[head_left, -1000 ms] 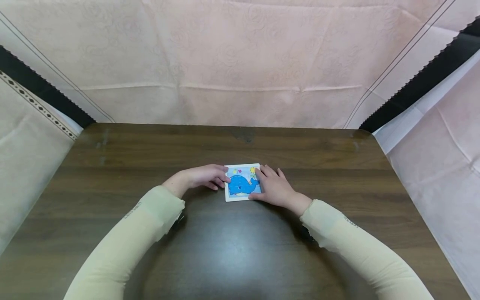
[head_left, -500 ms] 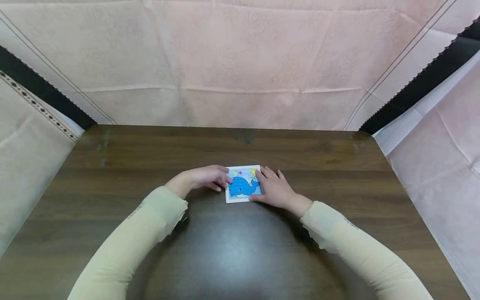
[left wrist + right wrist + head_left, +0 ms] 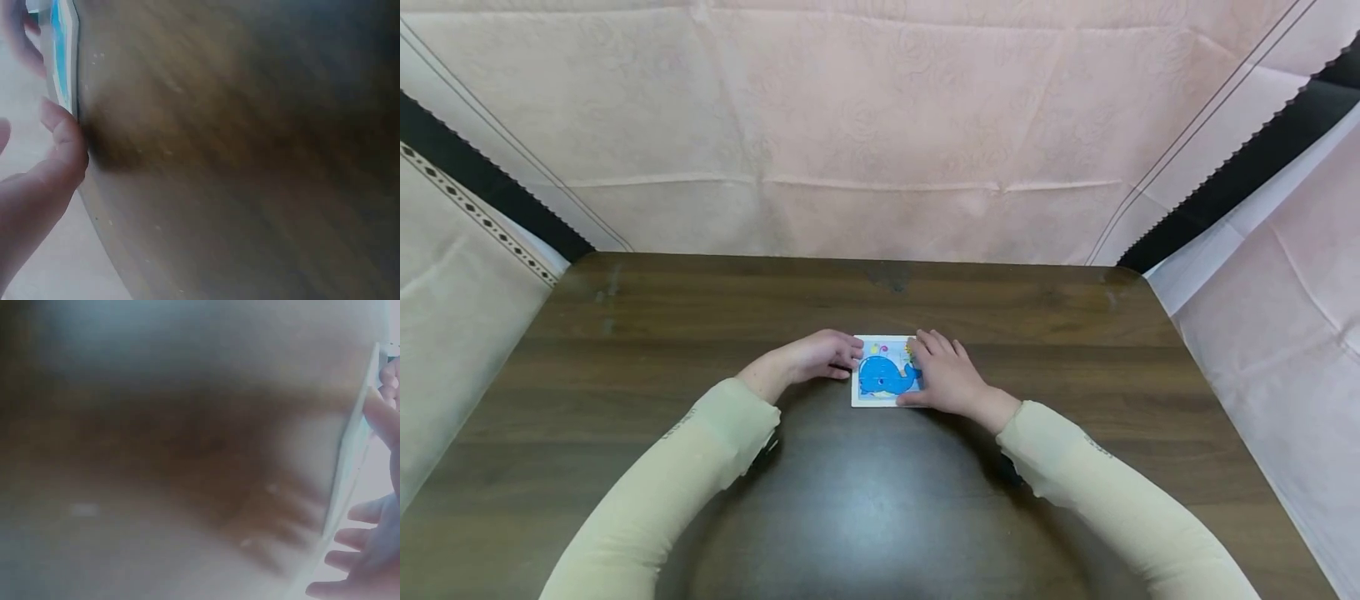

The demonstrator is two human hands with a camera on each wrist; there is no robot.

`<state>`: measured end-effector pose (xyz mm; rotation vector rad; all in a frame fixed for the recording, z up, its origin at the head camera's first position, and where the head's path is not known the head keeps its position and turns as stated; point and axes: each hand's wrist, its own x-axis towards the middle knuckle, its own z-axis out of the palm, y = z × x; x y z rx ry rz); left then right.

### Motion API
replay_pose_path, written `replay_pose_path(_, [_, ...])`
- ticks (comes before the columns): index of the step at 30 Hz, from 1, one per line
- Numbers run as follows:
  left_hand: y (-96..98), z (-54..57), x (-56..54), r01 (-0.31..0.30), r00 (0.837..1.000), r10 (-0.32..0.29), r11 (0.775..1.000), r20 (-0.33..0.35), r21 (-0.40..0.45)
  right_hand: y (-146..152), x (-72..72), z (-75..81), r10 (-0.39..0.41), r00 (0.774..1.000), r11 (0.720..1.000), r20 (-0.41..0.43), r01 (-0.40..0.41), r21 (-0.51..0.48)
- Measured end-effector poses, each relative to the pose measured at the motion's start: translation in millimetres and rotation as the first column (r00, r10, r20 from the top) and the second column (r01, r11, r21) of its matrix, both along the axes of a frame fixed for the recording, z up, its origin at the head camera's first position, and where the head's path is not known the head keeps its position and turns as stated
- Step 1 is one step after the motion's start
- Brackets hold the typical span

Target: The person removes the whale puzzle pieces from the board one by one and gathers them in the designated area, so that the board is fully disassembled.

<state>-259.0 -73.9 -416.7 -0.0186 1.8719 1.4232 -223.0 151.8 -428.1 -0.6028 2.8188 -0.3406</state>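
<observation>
A square picture board (image 3: 880, 379) with a blue whale on a light ground and a white border lies flat on the wooden table in the head view. At its left edge is my left hand (image 3: 820, 354), fingers bent, the tips touching the border. My right hand (image 3: 951, 375) rests over the board's right side with fingers spread and fairly straight, covering that edge; its thumb lies by the lower border. The left wrist view shows the left thumb (image 3: 69, 137) against the board's edge (image 3: 74, 62). Seen from the right wrist, the board (image 3: 350, 456) is nearly edge-on.
The brown wooden table (image 3: 865, 500) extends around the board and both hands. A pale pink cloth (image 3: 880, 125) hangs behind its far edge, with more cloth at both sides. Dark bands (image 3: 482, 175) run down the cloth's corners.
The board has turned slightly, so its lower border now sits level. My left fingers have drawn back from the picture towards the left border. The right hand has shifted only slightly.
</observation>
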Motion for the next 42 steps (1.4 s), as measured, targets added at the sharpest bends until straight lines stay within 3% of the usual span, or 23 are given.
replay_pose_path(9, [3.0,0.9,3.8,-0.042,0.999,0.042,0.999,-0.004,0.014,-21,-15.7,19.3,0.108,0.993,0.989,0.040,-0.111,0.098])
replay_pose_path(13, [3.8,3.3,8.8,0.044,0.995,-0.050,0.997,-0.092,-0.062,-18,-21.7,21.5,0.085,0.992,0.992,0.092,-0.093,0.090])
replay_pose_path(16, [5.2,6.2,13.8,0.141,0.967,-0.173,0.975,-0.186,-0.173,-12,-23.8,22.7,0.043,0.994,0.997,0.103,-0.050,0.062])
replay_pose_path(18, [6.6,8.2,17.7,0.203,0.937,-0.259,0.950,-0.236,-0.238,-10,-24.1,23.2,0.032,0.995,0.998,0.098,-0.037,0.049])
replay_pose_path(20, [9.0,7.7,20.9,0.264,0.894,-0.343,0.923,-0.288,-0.279,-10,-24.0,23.4,0.031,0.995,0.998,0.094,-0.036,0.044])
replay_pose_path(23, [12.7,6.3,25.8,0.323,0.801,-0.459,0.872,-0.384,-0.368,-11,-22.8,23.3,0.036,0.996,0.998,0.085,-0.039,0.043])
replay_pose_path(25, [14.2,4.5,28.1,0.329,0.739,-0.507,0.847,-0.443,-0.418,-11,-21.7,23.1,0.032,0.996,0.998,0.080,-0.036,0.044])
replay_pose_path(26, [14.6,4.1,29.3,0.323,0.716,-0.520,0.838,-0.466,-0.439,-11,-21.0,22.9,0.031,0.996,0.998,0.079,-0.035,0.044])
replay_pose_path(29, [14.6,3.1,32.2,0.292,0.671,-0.542,0.820,-0.506,-0.492,-10,-19.1,22.2,0.033,0.996,0.998,0.080,-0.037,0.044])
replay_pose_path(32, [13.5,2.1,35.8,0.265,0.636,-0.571,0.793,-0.519,-0.549,-10,-18.4,21.8,0.038,0.996,0.998,0.079,-0.041,0.041])
replay_pose_path(39, [10.1,-2.5,47.4,0.260,0.486,-0.702,0.684,-0.520,-0.682,-10,-20.1,21.4,0.051,0.996,0.997,0.068,-0.055,0.053])
replay_pose_path(42, [8.2,-4.0,53.0,0.262,0.444,-0.745,0.640,-0.498,-0.723,-11,-20.8,21.1,0.053,0.996,0.997,0.075,-0.058,0.058])
